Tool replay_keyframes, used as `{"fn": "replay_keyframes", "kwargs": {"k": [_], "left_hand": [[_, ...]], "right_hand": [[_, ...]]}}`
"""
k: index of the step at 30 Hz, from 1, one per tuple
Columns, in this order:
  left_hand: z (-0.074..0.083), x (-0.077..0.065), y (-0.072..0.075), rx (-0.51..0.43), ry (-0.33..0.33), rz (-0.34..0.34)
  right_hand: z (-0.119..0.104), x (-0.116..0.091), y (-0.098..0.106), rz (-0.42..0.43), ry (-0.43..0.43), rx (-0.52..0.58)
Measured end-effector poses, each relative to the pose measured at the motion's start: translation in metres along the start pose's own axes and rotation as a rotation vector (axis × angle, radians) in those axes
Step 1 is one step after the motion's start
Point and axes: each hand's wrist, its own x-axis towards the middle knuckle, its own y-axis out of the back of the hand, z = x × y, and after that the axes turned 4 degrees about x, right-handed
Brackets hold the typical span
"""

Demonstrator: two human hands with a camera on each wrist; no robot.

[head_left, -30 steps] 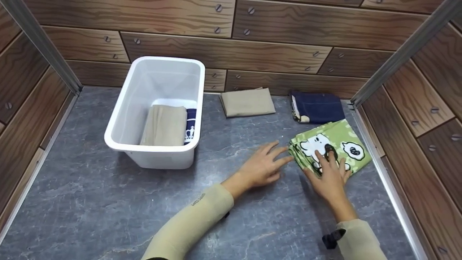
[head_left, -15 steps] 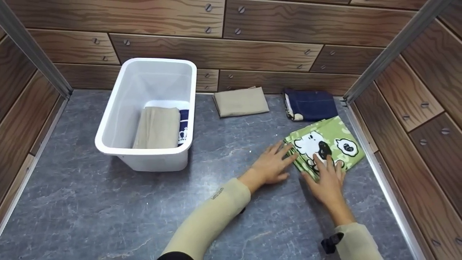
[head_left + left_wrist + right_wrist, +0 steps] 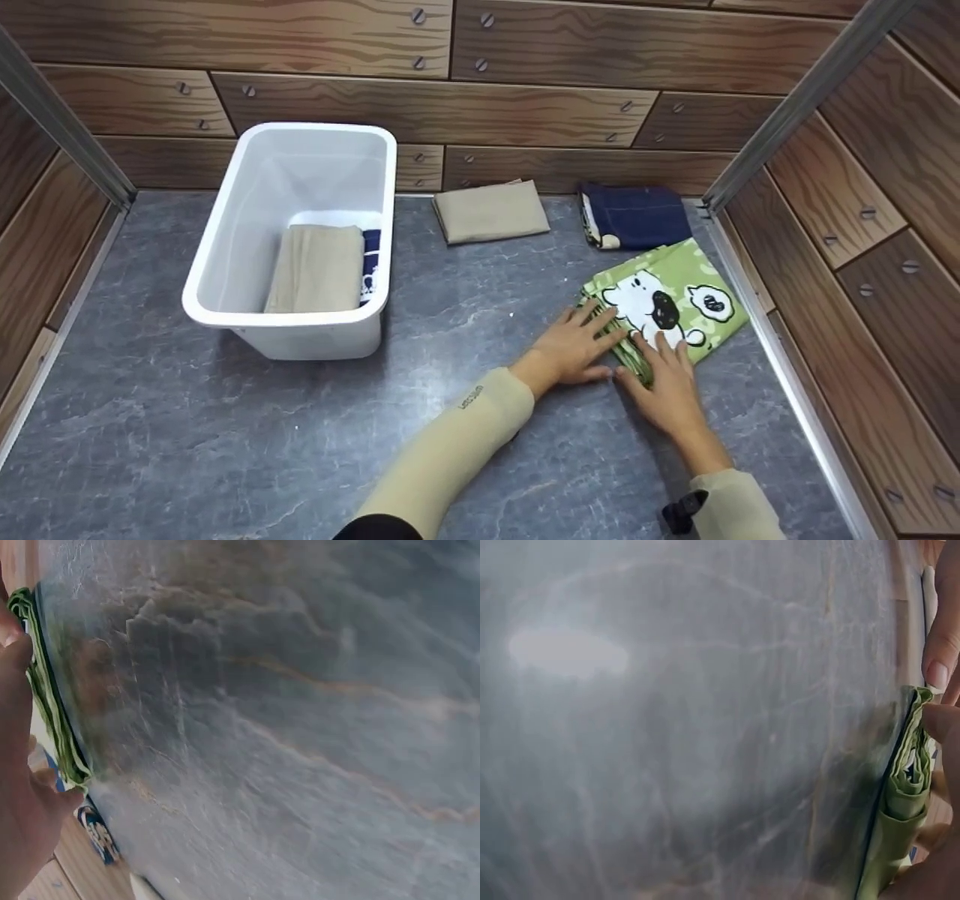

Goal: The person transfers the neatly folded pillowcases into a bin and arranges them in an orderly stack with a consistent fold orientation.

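A green cloth (image 3: 709,270), folded into layers and printed with a white cartoon dog, lies at the right of the grey surface. My left hand (image 3: 570,349) touches its left edge with spread fingers. The right hand (image 3: 664,382) rests its fingertips on the near part of the cloth, thumb close to the left thumb. Stacked folds of the cloth (image 3: 56,712) show beside the hand in the left wrist view. In the right wrist view, the layered cloth edge (image 3: 904,802) lies along the right hand's fingers.
A white plastic bin (image 3: 307,319) stands at the left, holding a folded beige cloth (image 3: 319,266) and a navy patterned cloth (image 3: 370,266). Another folded beige cloth (image 3: 491,212) lies near the back wall. Behind the green cloth is a folded navy cloth (image 3: 637,217). Wood-patterned walls enclose the surface.
My left hand has moved right, from beside the cloth onto its left edge. The right hand has drawn back toward the near edge, closer to the left. The head view has shifted slightly.
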Motion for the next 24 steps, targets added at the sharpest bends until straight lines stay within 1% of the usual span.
{"fn": "replay_keyframes", "kwargs": {"k": [2,6,10,14,17,19,24], "left_hand": [[-0.0007,0.0021,-0.0019,-0.015,0.015,-0.005],[-0.0027,0.0035,-0.0040,-0.053,0.037,-0.037],[-0.0045,0.0026,-0.0066,-0.058,0.062,-0.075],[-0.0036,0.0018,-0.0088,-0.084,0.080,-0.077],[-0.0023,0.0007,-0.0077,-0.112,0.094,-0.074],[-0.0016,-0.0002,-0.0056,-0.125,0.104,-0.084],[0.0009,-0.0039,0.0001,-0.134,0.111,-0.100]], "right_hand": [[0.0006,-0.0009,-0.0020,-0.011,0.001,0.002],[0.0011,-0.0024,-0.0063,-0.039,-0.005,0.000],[0.0008,-0.0028,-0.0067,-0.063,-0.010,-0.002],[0.0013,-0.0040,-0.0051,-0.065,-0.010,-0.011],[0.0023,-0.0050,-0.0039,-0.072,-0.004,-0.015],[0.0031,-0.0056,-0.0032,-0.074,0.002,-0.014],[0.0039,-0.0078,-0.0026,-0.073,0.013,-0.013]]}}
